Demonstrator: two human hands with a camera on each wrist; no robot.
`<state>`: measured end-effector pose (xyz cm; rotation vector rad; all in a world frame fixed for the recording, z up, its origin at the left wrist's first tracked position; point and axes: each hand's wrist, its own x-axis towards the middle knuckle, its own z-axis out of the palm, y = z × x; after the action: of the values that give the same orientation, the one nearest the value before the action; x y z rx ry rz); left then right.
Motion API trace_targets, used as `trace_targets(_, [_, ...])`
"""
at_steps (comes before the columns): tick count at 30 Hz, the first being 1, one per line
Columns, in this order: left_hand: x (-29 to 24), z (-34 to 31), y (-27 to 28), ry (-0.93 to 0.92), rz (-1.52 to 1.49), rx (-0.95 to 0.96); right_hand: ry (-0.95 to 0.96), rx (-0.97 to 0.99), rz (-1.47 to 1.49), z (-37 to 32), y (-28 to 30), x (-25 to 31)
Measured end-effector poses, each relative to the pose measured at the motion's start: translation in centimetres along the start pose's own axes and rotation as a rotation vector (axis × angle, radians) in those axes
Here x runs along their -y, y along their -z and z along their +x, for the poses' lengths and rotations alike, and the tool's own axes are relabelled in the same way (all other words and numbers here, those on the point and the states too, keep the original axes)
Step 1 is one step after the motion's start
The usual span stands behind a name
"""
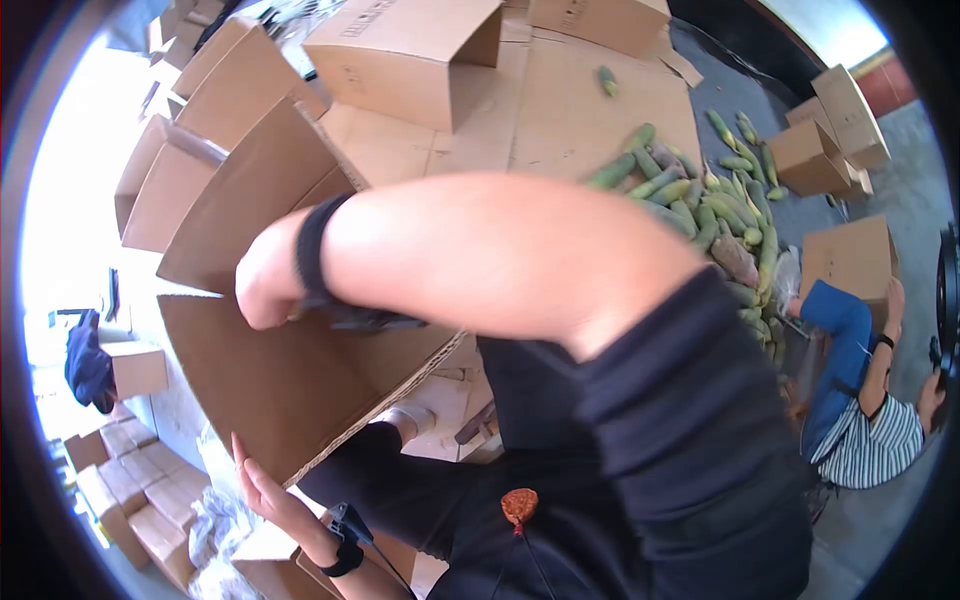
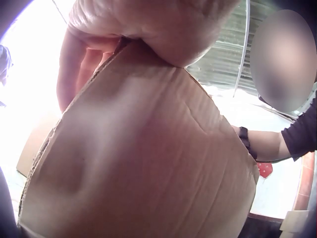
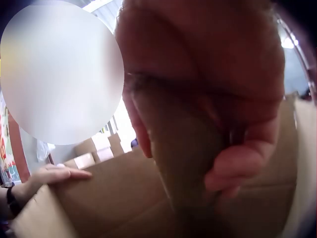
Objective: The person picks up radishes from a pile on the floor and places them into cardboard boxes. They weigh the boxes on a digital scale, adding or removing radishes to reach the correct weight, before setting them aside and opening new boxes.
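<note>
A large open cardboard box (image 1: 290,390) stands tilted in front of me with its flaps up. My left hand (image 1: 275,500) holds a flap at the near left edge. In the left wrist view the fingers of this left hand (image 2: 143,29) lie on one side of the flap (image 2: 143,148) and the palm on the other. My right hand (image 1: 268,272) reaches down into the box. In the right wrist view this right hand (image 3: 213,84) grips a long, dull green-brown vegetable (image 3: 181,134), like a green radish, pointing down inside the box. Shadow hides its lower end.
A heap of long green radish-like vegetables (image 1: 725,210) lies on the floor to the right. Open boxes (image 1: 400,70) stand at the back, and stacked cartons (image 1: 140,490) at the lower left. At the right, another person (image 1: 870,430) sits beside a box (image 1: 850,260).
</note>
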<state>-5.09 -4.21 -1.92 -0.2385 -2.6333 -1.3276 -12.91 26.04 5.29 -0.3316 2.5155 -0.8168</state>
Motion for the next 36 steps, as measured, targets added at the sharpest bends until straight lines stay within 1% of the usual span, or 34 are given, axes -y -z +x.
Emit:
trace_targets(1, [0.5,0.1,0.2,0.008,-0.001,0.004,-0.032,0.078,-0.156,1.3,-0.5,0.5])
trace_targets(2, [0.4,0.0,0.0,0.021,-0.011,0.002,-0.049,0.051,-0.225,4.3,-2.2,-0.1])
trace_targets(3, [0.2,0.0,0.0,0.038,-0.014,-0.003,-0.12,0.047,-0.319,4.4,-2.7,0.1])
trace_targets(5, [0.0,0.0,0.0,0.01,0.017,0.017,0.031,-0.066,-0.369,5.9,-4.1,-2.2])
trace_targets(6, [-0.1,0.0,0.1,-0.02,0.043,0.028,0.046,-0.154,-0.364,5.7,-3.9,-2.7])
trace_targets(7, [-0.2,0.0,0.1,-0.015,0.05,0.034,0.072,-0.16,-0.382,4.1,-2.5,-2.8])
trace_targets(8, [-0.3,0.0,0.0,0.0,0.024,0.02,0.045,-0.171,-0.314,2.5,-0.9,-2.5])
trace_targets(9, [-0.3,0.0,-0.1,0.017,-0.001,0.008,-0.029,-0.174,-0.186,0.9,0.6,-2.0])
trace_targets(10, [-0.3,0.0,-0.2,0.023,0.003,0.013,-0.024,-0.219,-0.185,1.0,1.5,-1.9])
trace_targets(11, [-0.1,0.0,-0.1,0.033,-0.008,0.017,-0.149,-0.323,-0.245,-2.1,1.7,0.4])
trace_targets(13, [0.1,0.1,0.0,0.045,-0.01,0.023,0.294,-0.479,-0.08,-6.0,3.9,-4.3])
trace_targets(14, [0.0,0.0,0.0,0.053,-0.012,0.019,0.134,-0.346,0.035,-12.2,5.4,-2.8])
trace_targets(15, [-0.1,0.0,-0.2,0.06,-0.016,0.017,0.321,-0.693,0.087,-10.3,3.5,-8.1])
trace_targets(16, [-0.5,0.0,-0.3,0.06,-0.014,0.023,0.267,-0.745,0.24,-12.1,2.8,-10.5])
trace_targets(17, [-0.8,0.0,-0.5,0.074,-0.035,0.016,0.076,-0.738,0.42,-14.3,1.8,-12.0])
trace_targets(18, [-1.0,-0.1,-0.6,0.089,-0.054,0.007,-0.027,-0.779,0.595,-15.1,0.0,-14.8])
trace_targets(20, [-0.8,-0.2,-0.6,0.072,-0.035,0.007,-0.19,-0.819,0.7,-16.7,-5.3,-21.6])
trace_targets(21, [-0.6,-0.2,-0.5,0.054,-0.017,0.003,-0.356,-0.837,0.654,-17.5,-8.5,-24.2])
trace_targets(22, [-0.5,-0.2,-0.5,0.056,-0.012,0.005,-0.421,-0.852,0.741,-17.9,-12.7,-27.9])
trace_targets(24, [-0.4,-0.1,-0.6,0.065,-0.041,-0.009,-0.741,-0.77,0.779,-19.5,-20.9,-33.4])
trace_targets(25, [-0.2,0.0,-0.4,0.066,-0.038,-0.008,-0.787,-0.821,0.619,-20.3,-25.7,-36.1])
trace_targets(26, [0.1,0.0,-0.2,0.069,-0.037,0.003,-0.939,-0.782,0.486,-20.9,-30.6,-39.0])
trace_targets(27, [0.1,0.0,-0.1,0.073,-0.035,0.013,-1.123,-0.638,0.466,-21.9,-32.8,-39.1])
trace_targets(28, [0.0,-0.1,-0.1,0.071,-0.009,0.025,-1.195,-0.673,0.491,-22.5,-35.7,-39.2])
trace_targets(29, [0.0,-0.1,0.0,0.072,-0.004,0.023,-1.304,-0.606,0.5,-22.7,-36.8,-38.8])
trace_targets(30, [0.3,-0.1,0.2,0.095,-0.017,0.03,-1.379,-0.571,0.584,-23.0,-39.3,-39.7])
trace_targets(31, [0.0,0.0,0.0,0.119,-0.026,0.04,-1.444,-0.473,0.563,-23.2,-39.3,-39.0])
trace_targets(33, [-1.8,-0.3,-1.1,0.119,-0.048,0.032,-1.493,-0.464,0.615,-23.2,-39.7,-38.6])
trace_targets(35, [-5.1,-0.7,-3.2,0.102,0.164,0.016,-1.505,-0.491,0.575,-22.7,-42.0,-39.7])
trace_targets(36, [-4.6,-0.6,-3.1,0.061,0.202,0.005,-1.52,-0.523,0.531,-22.4,-43.2,-40.5])
